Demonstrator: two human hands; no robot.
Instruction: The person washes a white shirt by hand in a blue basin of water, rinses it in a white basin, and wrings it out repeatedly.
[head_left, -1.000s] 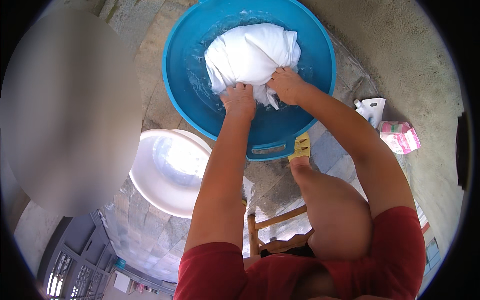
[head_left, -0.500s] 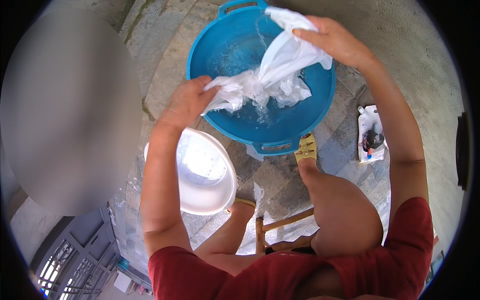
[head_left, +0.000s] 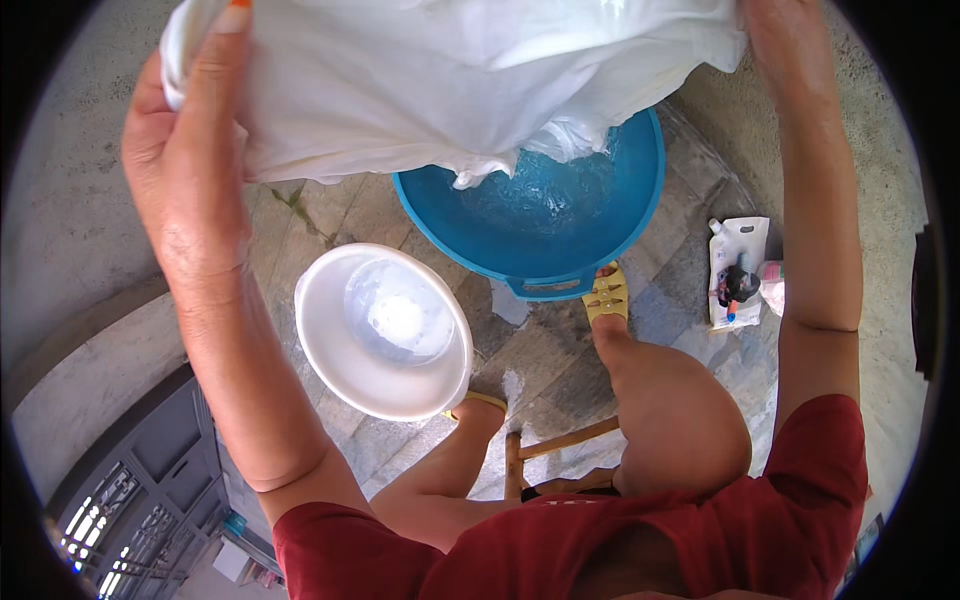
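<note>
A wet white cloth garment (head_left: 470,85) is stretched wide between my two raised hands, above a blue basin (head_left: 525,262) of water. My left hand (head_left: 195,140) grips its left edge, thumb in front and fingers behind. At the far right top, my right hand (head_left: 790,35) holds the other end; the frame edge and the cloth hide most of its fingers. The garment's lower folds hang over the basin and cover its far side. Which kind of garment it is, I cannot tell.
A white basin (head_left: 385,385) with some water stands left of the blue one. To the right lie a white pouch (head_left: 740,240) with a dark item on it and a pink-white container (head_left: 773,285). My sandalled feet and a wooden stool (head_left: 570,438) are near, on wet stone tiles.
Both hands have risen and moved apart, lifting the white cloth from the blue basin and spreading it from a twisted bunch into a broad sheet.
</note>
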